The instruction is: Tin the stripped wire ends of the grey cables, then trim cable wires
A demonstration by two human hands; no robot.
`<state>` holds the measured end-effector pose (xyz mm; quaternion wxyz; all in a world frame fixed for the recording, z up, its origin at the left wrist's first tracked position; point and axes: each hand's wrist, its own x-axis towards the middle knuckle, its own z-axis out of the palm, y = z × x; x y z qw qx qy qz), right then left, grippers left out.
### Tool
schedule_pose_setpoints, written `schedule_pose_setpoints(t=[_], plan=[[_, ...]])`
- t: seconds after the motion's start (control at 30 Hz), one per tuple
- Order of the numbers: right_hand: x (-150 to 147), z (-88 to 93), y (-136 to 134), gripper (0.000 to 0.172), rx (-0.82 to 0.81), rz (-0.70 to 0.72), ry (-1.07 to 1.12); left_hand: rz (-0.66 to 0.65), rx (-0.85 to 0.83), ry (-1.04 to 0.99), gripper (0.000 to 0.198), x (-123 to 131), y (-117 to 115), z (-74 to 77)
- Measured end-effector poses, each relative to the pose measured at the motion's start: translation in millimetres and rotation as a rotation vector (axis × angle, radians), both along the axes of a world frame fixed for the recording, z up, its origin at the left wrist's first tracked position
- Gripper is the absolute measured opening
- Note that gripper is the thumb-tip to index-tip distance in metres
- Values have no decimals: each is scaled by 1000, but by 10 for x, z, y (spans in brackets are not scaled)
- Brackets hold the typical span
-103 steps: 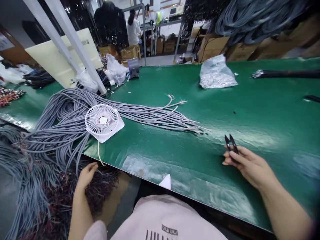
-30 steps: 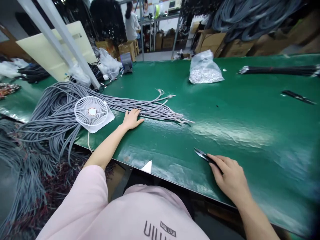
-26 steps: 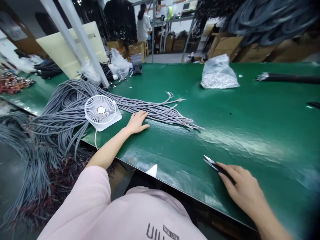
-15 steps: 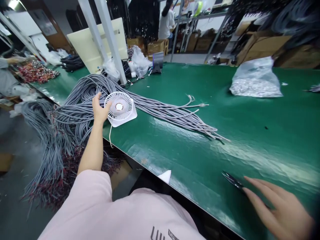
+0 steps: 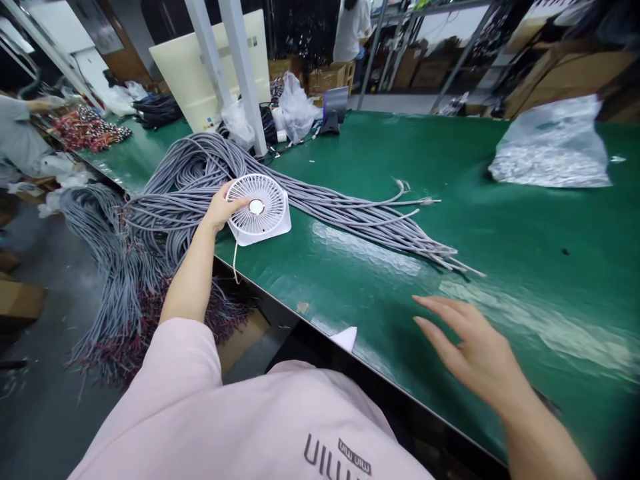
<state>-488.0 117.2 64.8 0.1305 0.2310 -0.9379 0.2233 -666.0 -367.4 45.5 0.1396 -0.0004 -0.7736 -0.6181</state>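
A small white desk fan [image 5: 265,217] with a round grille stands on the green table. My left hand [image 5: 221,209] grips its left rim, the thumb lying across the front of the grille and the other fingers behind it. Over the table at the lower right, my right hand [image 5: 473,350] holds nothing, its thumb and fingers apart. By the right wrist, a dark tool tip [image 5: 549,401] shows; the arm hides most of it. A bundle of grey cables [image 5: 350,217] runs behind the fan, its loose ends lying on the table ahead of my right hand.
More cables [image 5: 100,233] hang over the near edge at left. A clear plastic bag of small silvery pieces [image 5: 553,157] lies at the back right. A metal post [image 5: 245,73] rises behind the cables. Another person's sleeve [image 5: 17,127] is at far left.
My left hand has closed on the fan's rim, where it was spread beside it. My right hand has moved left and forward, away from the dark tool. The view has shifted slightly.
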Motion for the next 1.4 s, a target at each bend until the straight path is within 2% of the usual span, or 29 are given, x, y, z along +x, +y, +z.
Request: schedule_pose_setpoints(t=[0.07,0.17,0.3,0.4,0.5,0.67,0.73,0.8,0.9,1.07,1.23,1.3,1.4], plan=[[-57,71,-124,35,-52,25,-37,-34,-8,5,77,177,78,49],[-144,215,-395,51,-180,98,-101,-121,-27,32,81,565,332,229],[-171,409,-728,78,-315,251,-166,-311,-88,74,81,1180,914,535],[-4,529,-724,87,-282,275,-163,-487,-29,38,84,1578,1426,682],[334,591,-445,84,-222,104,-135,-623,46,-34,82,1836,1885,765],[1084,580,220,91,-231,-283,-137,-950,0,-97,79,1985,2506,873],[1454,596,360,91,-263,-436,-179,-1093,-12,-95,80,2042,2745,907],[1817,637,390,87,-343,-553,-225,-1207,-14,-101,81,2112,2989,929],[2226,715,394,89,-503,-647,-236,-1356,-18,-110,82,2176,3418,933],[2810,807,593,94,-681,-850,-102,-1685,-9,-99,86,2385,4334,910],[3385,881,848,91,-579,-1039,51,-1937,103,-11,86,2766,5170,930],[3511,921,1037,90,-518,-1077,94,-2002,161,32,84,2858,5501,960],[3572,960,1370,90,-478,-1097,143,-2031,210,90,82,2910,5949,995]])
